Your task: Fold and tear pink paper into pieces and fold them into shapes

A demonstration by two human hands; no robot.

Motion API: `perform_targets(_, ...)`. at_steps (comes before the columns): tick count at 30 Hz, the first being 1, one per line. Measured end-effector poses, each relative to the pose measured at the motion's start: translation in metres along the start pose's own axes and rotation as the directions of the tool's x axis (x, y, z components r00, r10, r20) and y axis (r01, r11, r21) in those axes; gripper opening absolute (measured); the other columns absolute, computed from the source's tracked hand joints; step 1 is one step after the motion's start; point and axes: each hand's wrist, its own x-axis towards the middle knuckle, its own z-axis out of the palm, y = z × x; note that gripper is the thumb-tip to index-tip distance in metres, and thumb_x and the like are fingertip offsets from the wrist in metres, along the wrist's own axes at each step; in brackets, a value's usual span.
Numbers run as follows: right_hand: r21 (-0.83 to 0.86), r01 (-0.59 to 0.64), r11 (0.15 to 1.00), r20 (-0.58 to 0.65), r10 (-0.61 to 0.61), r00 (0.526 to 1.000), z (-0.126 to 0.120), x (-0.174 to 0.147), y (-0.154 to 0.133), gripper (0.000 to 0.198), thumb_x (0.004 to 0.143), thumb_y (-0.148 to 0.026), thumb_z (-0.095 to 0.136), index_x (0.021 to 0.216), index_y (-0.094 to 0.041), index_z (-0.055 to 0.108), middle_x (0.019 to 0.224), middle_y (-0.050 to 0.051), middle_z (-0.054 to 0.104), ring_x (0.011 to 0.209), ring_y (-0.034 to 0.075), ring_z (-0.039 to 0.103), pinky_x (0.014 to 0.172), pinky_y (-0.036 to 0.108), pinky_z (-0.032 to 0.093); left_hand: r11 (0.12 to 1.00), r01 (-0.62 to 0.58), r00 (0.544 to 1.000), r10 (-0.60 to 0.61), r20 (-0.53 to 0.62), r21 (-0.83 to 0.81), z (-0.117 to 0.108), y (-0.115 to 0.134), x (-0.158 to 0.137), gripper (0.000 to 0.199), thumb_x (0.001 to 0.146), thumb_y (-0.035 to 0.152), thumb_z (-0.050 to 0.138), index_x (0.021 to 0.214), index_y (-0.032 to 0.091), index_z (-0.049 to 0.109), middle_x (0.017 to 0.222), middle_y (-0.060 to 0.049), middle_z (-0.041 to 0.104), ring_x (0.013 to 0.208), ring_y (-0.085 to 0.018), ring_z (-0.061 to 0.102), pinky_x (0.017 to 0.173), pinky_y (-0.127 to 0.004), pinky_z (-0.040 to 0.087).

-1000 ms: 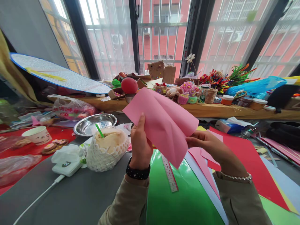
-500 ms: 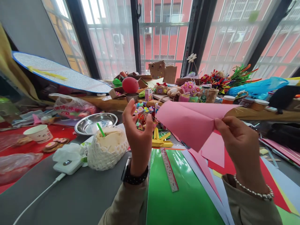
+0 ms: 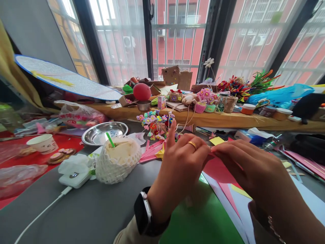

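Observation:
Pink paper point(image 3: 220, 170) hangs below my two hands, which meet at its upper edge. My left hand point(image 3: 183, 161) pinches that edge with its fingertips; the index finger sticks up and a gold ring shows. From the other side my right hand point(image 3: 250, 166) grips the same edge, thumb and fingers pressed together. Most of the paper lies hidden behind the fingers. Under the hands lies a glossy green sheet point(image 3: 200, 220), and the ruler on it is almost wholly covered by my left hand. Pink paper strips point(image 3: 151, 151) lie beyond my left hand.
To the left stand a coconut in white foam netting point(image 3: 118, 166), a steel plate point(image 3: 87, 138), a charger with a cable point(image 3: 77, 179) and a paper cup point(image 3: 43, 144). Small flowers point(image 3: 156, 122) stand ahead. A wooden ledge point(image 3: 215, 120) crowded with crafts runs below the window.
My left hand has come right and turned over, closing on the pink paper's edge beside my right hand. The paper, spread out toward the left before, now hangs lower between both hands.

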Motion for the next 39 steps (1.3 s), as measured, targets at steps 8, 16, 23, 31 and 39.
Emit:
perform_targets(8, 0.017, -0.029, 0.999, -0.068, 0.031, 0.997, -0.015, -0.002, -0.006, 0.011, 0.077, -0.021, 0.049, 0.083, -0.021, 0.058, 0.077, 0.003, 0.065, 0.077, 0.020, 0.058, 0.069, 0.032, 0.041, 0.998, 0.064, 0.996, -0.066, -0.052, -0.021, -0.012, 0.005, 0.000, 0.011, 0.076, 0.022, 0.051, 0.072, 0.022, 0.062, 0.056, 0.005, 0.059, 0.058, -0.010, 0.053, 0.099, -0.045, 0.016)
perform_targets(16, 0.017, -0.116, 0.993, -0.105, 0.117, 0.988, -0.016, -0.001, -0.013, 0.009, 0.077, -0.024, 0.048, 0.080, -0.024, 0.057, 0.074, 0.002, 0.063, 0.075, 0.020, 0.058, 0.064, 0.031, 0.042, 0.997, 0.054, 0.993, -0.060, -0.106, -0.059, -0.010, 0.012, 0.000, 0.013, 0.077, 0.018, 0.049, 0.074, 0.021, 0.061, 0.058, 0.005, 0.061, 0.058, -0.009, 0.056, 0.100, -0.044, 0.016)
perform_targets(23, 0.090, -0.177, 0.980, -0.093, 0.186, 0.978, -0.020, 0.001, -0.017, 0.009, 0.077, -0.026, 0.048, 0.077, -0.025, 0.057, 0.073, 0.001, 0.063, 0.070, 0.018, 0.059, 0.061, 0.029, 0.042, 0.996, 0.054, 0.989, -0.062, -0.133, -0.067, -0.008, 0.016, -0.001, 0.013, 0.076, 0.017, 0.049, 0.070, 0.020, 0.060, 0.058, 0.005, 0.061, 0.057, -0.009, 0.055, 0.100, -0.043, 0.017)
perform_targets(31, 0.131, -0.224, 0.966, -0.040, 0.231, 0.972, -0.024, -0.002, -0.017, 0.013, 0.078, -0.028, 0.045, 0.077, -0.026, 0.058, 0.078, 0.000, 0.064, 0.073, 0.018, 0.059, 0.060, 0.028, 0.041, 0.994, 0.067, 0.987, -0.079, -0.143, -0.082, -0.006, 0.017, -0.002, 0.012, 0.076, 0.018, 0.049, 0.071, 0.021, 0.060, 0.058, 0.005, 0.062, 0.057, -0.009, 0.056, 0.099, -0.041, 0.020)
perform_targets(39, 0.172, -0.257, 0.951, -0.033, 0.266, 0.963, -0.022, -0.002, -0.016, 0.013, 0.077, -0.028, 0.046, 0.078, -0.026, 0.059, 0.077, -0.001, 0.064, 0.071, 0.018, 0.059, 0.060, 0.028, 0.043, 0.995, 0.045, 0.984, -0.060, -0.166, -0.088, -0.005, 0.017, -0.003, 0.009, 0.074, 0.017, 0.052, 0.073, 0.021, 0.060, 0.060, 0.005, 0.063, 0.057, -0.009, 0.057, 0.099, -0.038, 0.022)
